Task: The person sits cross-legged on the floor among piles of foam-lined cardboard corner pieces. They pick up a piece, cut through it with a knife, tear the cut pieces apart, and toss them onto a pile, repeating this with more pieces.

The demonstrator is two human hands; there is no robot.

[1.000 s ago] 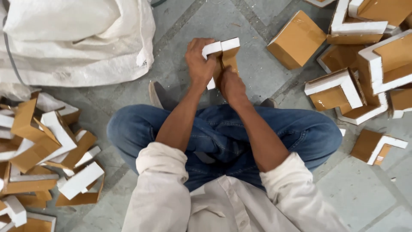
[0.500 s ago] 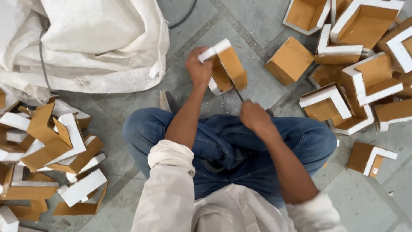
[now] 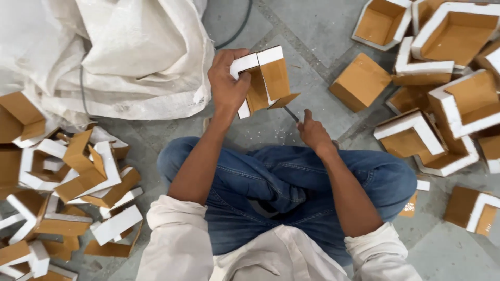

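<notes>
Head view is showing a person sitting cross-legged on a grey floor (image 3: 312, 31), seen from above. A corner piece of brown cardboard edged with white foam (image 3: 265, 78) is being held up over the floor, just beyond the knees, by the left hand (image 3: 226, 83), whose fingers are wrapped tightly around its white edge. A thin dark blade (image 3: 291, 114) is being gripped in the closed right hand (image 3: 312, 130), with its tip pointing at the lower edge of the piece; whether they are touching cannot be told. Similar corner pieces (image 3: 437, 125) are lying spread on the right, a heap of cut scraps (image 3: 78, 182) on the left, and a white woven sack (image 3: 114, 57) at far left.
</notes>
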